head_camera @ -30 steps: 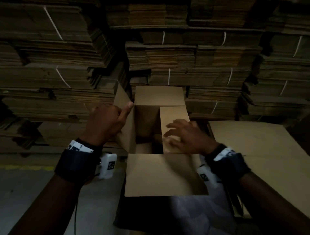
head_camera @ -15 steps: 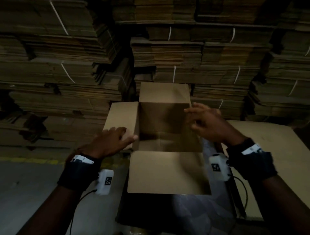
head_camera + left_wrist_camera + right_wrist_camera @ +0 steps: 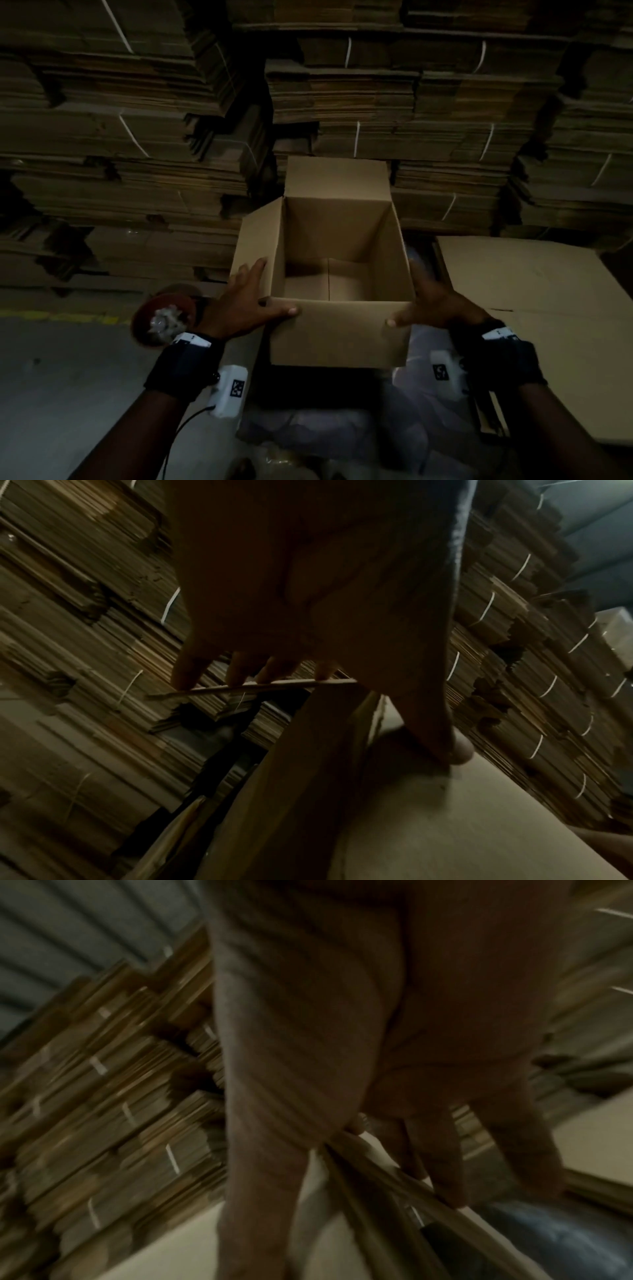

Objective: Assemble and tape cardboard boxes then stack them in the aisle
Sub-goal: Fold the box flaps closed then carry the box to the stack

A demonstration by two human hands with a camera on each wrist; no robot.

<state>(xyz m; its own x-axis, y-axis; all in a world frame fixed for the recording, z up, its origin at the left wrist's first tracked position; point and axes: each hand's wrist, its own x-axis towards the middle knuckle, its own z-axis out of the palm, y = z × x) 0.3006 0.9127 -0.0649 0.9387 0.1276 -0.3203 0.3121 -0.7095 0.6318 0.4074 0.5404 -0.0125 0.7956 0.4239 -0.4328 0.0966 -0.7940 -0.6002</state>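
An open-topped brown cardboard box (image 3: 339, 335) stands upright in front of me, its far flap raised and its near flap hanging down. My left hand (image 3: 246, 301) lies flat against the left flap with straight fingers, thumb on the near flap's top fold. My right hand (image 3: 431, 301), blurred, presses the box's right side, thumb on the near flap too. In the left wrist view the fingertips (image 3: 192, 674) touch the flap's thin edge (image 3: 257, 688). The right wrist view shows my right hand (image 3: 342, 1015) with fingers (image 3: 441, 1150) spread, heavily blurred.
A red-brown tape roll (image 3: 164, 318) sits just left of my left wrist. Strapped bundles of flat cardboard (image 3: 411, 102) wall off the back. A large flat cardboard sheet (image 3: 548, 291) lies at the right. Crumpled plastic wrap (image 3: 325, 435) is under the box; grey floor (image 3: 68, 394) at left.
Both hands left the box's top flaps and dropped to its left and right sides. The near flap went from sticking out flat to hanging down. The tape roll came into view.
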